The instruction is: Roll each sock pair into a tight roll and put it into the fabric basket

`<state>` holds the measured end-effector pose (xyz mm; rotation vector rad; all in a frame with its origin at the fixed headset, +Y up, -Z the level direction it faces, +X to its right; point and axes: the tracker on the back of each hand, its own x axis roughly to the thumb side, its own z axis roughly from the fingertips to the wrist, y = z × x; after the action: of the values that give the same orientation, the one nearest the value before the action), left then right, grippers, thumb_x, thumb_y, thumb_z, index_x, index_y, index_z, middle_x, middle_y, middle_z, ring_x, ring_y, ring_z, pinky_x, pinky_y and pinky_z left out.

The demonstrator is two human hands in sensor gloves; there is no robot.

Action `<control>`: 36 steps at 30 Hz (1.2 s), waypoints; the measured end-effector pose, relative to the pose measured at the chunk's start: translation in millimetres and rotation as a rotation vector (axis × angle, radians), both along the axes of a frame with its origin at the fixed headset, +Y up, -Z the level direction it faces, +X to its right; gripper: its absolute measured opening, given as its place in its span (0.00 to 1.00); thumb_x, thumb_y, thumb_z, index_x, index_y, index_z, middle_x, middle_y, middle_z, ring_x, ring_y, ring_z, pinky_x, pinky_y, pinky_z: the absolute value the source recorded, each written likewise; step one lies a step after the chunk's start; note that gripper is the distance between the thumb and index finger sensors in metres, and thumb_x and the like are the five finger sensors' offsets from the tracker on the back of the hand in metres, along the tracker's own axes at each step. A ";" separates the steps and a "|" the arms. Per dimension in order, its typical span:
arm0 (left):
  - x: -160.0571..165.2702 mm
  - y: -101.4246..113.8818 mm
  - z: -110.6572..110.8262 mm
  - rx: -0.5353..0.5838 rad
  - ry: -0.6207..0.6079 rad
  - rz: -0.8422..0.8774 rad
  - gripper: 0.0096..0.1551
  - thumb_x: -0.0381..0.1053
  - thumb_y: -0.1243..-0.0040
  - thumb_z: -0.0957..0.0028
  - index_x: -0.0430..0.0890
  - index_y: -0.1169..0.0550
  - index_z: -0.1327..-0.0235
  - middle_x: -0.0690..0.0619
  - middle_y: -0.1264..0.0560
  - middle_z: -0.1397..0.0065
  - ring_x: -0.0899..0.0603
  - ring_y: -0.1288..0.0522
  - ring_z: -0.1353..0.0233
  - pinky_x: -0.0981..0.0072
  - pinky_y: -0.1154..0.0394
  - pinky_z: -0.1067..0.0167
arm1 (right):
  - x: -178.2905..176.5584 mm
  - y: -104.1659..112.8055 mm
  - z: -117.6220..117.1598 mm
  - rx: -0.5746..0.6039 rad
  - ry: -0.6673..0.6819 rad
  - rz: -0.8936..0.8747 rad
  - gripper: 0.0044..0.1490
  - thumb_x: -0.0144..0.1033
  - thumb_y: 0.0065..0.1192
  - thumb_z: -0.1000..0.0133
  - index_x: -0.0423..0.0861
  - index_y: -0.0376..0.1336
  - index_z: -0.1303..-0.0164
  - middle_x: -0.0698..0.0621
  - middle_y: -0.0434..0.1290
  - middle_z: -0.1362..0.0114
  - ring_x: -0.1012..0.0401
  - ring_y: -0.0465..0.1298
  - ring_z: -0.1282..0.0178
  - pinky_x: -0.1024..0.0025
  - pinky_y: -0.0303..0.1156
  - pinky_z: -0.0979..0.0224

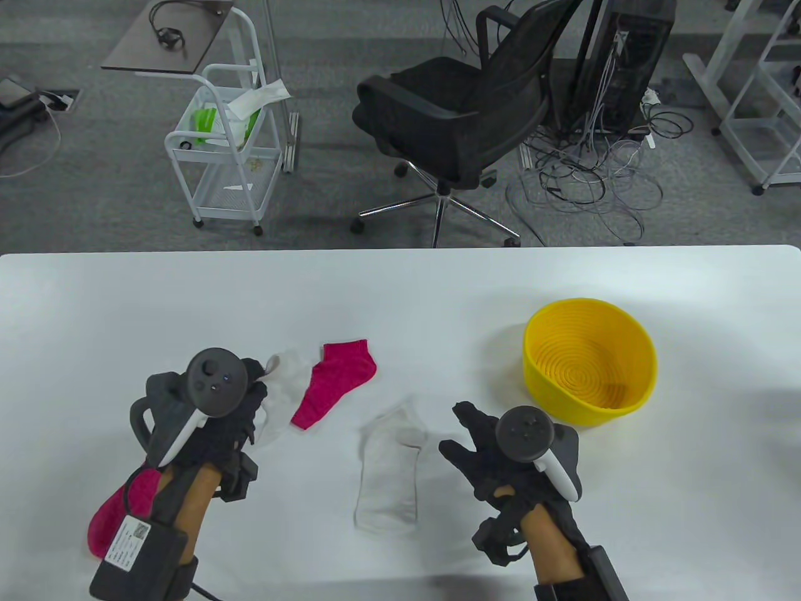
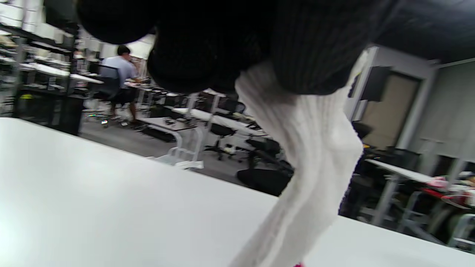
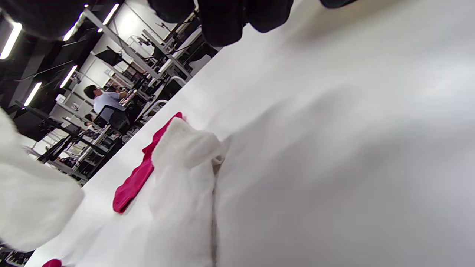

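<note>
My left hand (image 1: pixel 253 388) pinches a white sock (image 1: pixel 283 388) and lifts one end off the table; in the left wrist view that sock (image 2: pixel 308 159) hangs from my gloved fingers (image 2: pixel 259 44). A pink sock (image 1: pixel 335 383) lies flat just right of it. A second white sock (image 1: pixel 391 476) lies flat in the middle, also seen close up (image 3: pixel 185 185) in the right wrist view. My right hand (image 1: pixel 466 438) hovers just right of it with fingers spread, holding nothing. Another pink sock (image 1: pixel 116 510) lies partly under my left forearm. The yellow basket (image 1: pixel 644 369) stands at the right, nothing visible inside.
The table's far edge (image 1: pixel 400 250) runs across the middle of the table view. Beyond it stand a black office chair (image 1: pixel 463 119), a white cart (image 1: pixel 225 150) and tangled cables (image 1: pixel 588 181). A person (image 2: pixel 118 74) sits at a distant desk.
</note>
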<state>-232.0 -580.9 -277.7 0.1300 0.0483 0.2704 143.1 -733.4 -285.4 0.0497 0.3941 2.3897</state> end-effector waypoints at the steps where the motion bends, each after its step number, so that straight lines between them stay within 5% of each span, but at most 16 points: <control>1: 7.9 2.3 5.3 0.008 -0.029 0.005 0.21 0.54 0.31 0.60 0.56 0.16 0.52 0.53 0.17 0.44 0.45 0.19 0.47 0.51 0.27 0.47 | 3.1 -2.0 -1.3 -0.009 -0.013 -0.002 0.53 0.71 0.51 0.54 0.58 0.45 0.21 0.51 0.55 0.15 0.46 0.53 0.13 0.34 0.51 0.22; 10: 69.5 -13.6 42.6 0.040 -0.286 -0.020 0.21 0.54 0.31 0.60 0.57 0.16 0.52 0.53 0.17 0.44 0.45 0.18 0.48 0.52 0.26 0.48 | 22.4 -14.0 -8.5 -0.071 -0.086 -0.029 0.53 0.72 0.51 0.54 0.58 0.45 0.20 0.51 0.54 0.14 0.45 0.53 0.13 0.34 0.51 0.22; 22: 103.9 -24.9 67.3 0.017 -0.469 0.022 0.21 0.55 0.31 0.60 0.58 0.16 0.52 0.54 0.17 0.44 0.46 0.18 0.47 0.52 0.26 0.48 | 22.6 -13.1 -7.9 -0.081 -0.093 -0.019 0.53 0.72 0.51 0.54 0.58 0.45 0.20 0.51 0.54 0.14 0.45 0.53 0.13 0.34 0.51 0.22; 29: 105.8 -38.8 55.5 -0.063 -0.514 0.084 0.21 0.55 0.31 0.60 0.58 0.16 0.51 0.54 0.17 0.43 0.46 0.18 0.46 0.52 0.26 0.47 | 22.1 -12.5 -7.9 -0.088 -0.094 -0.017 0.53 0.71 0.51 0.53 0.58 0.44 0.20 0.51 0.54 0.14 0.45 0.53 0.13 0.34 0.51 0.22; 36: 105.1 -72.8 17.9 -0.153 -0.460 0.117 0.21 0.54 0.32 0.59 0.58 0.17 0.51 0.54 0.18 0.42 0.46 0.19 0.45 0.52 0.27 0.47 | 22.1 -12.1 -8.5 -0.088 -0.095 -0.019 0.53 0.71 0.51 0.53 0.58 0.44 0.20 0.51 0.54 0.14 0.45 0.53 0.12 0.34 0.51 0.22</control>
<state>-126.9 -653.8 -259.8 -0.0892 -0.3805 0.4063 165.2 -745.6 -293.9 -0.0998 0.4516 2.3429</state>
